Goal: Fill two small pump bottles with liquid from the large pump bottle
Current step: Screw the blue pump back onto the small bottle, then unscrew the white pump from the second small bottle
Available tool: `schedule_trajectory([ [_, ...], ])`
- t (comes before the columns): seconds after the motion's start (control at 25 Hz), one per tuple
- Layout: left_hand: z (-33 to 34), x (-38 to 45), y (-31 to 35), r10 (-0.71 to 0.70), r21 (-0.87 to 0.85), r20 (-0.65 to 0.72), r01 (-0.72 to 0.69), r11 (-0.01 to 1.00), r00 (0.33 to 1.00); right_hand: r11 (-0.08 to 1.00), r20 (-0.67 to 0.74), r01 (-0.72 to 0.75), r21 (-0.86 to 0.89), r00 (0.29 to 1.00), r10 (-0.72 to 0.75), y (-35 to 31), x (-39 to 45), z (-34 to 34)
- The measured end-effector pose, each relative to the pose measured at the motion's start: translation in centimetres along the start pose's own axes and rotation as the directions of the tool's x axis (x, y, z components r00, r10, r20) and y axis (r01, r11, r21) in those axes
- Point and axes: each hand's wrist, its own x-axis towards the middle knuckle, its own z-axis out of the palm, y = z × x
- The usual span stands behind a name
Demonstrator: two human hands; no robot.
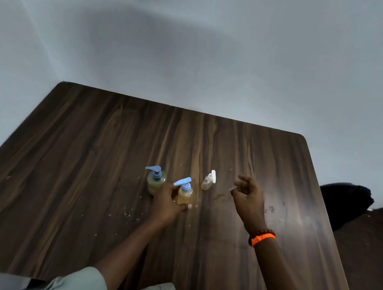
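On the dark wood counter (90, 157) in front of you stand three pump bottles in a loose row. Your left hand (167, 203) wraps around the lower body of the amber bottle (184, 195) with the light blue pump, the fingers on its left side and the thumb showing at its base; the bottle stands upright on the counter. Just behind and to the left of it stands the rounder greenish bottle (155, 182), also with a blue pump, close to your left hand's knuckles. To the right, apart from both, a small clear bottle (207, 183) with a white pump stands by itself, tilted in the wide-angle view. Your right hand (247, 198) hovers above the counter to the right of the clear bottle, touching nothing, its fingers loosely curled and spread. A red and orange beaded band (262, 237) sits on your right wrist. Pale crumbs speckle the counter near the bottles.
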Motion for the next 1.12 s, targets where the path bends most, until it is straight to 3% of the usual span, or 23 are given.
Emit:
schedule_trajectory([
  [0.16, 2.4, 1.9, -0.6, -0.011, 0.075, -0.057, 0.015, 0.997, 0.998, 0.968, 0.141, -0.081, -0.236, 0.983, 0.117, 3.5, 3.1, 1.4],
  [0.4, 4.7, 6.3, -2.5, 0.008, 0.177, -0.149, 0.019, 0.984, 0.989, 0.976, 0.238, -0.039, -0.213, 0.967, 0.09, 3.6, 5.1, 5.5],
  [0.6, 5.9, 7.9, -4.7, 0.054, 0.184, -0.173, -0.022, 0.983, 0.983, 0.979, 0.169, -0.04, -0.201, 0.983, 0.075, 4.0, 5.7, 8.0],
  [0.84, 6.5, 8.7, -6.8, -0.05, 0.148, -0.135, 0.07, 0.986, 0.99, 0.965, 0.131, -0.046, -0.259, 0.988, 0.082, 5.3, 6.2, 9.3],
  [1.0, 6.0, 4.4, -6.0, -0.144, 0.158, -0.127, 0.164, 0.974, 0.981, 0.99, 0.066, -0.056, -0.129, 0.996, 0.065, 4.5, 4.4, 8.2],
  [1.12, 4.6, -0.4, -5.1, -0.15, 0.098, -0.09, 0.159, 0.982, 0.985, 0.996, 0.075, 0.038, -0.075, 0.997, -0.032, 3.4, 1.4, 6.4],
])
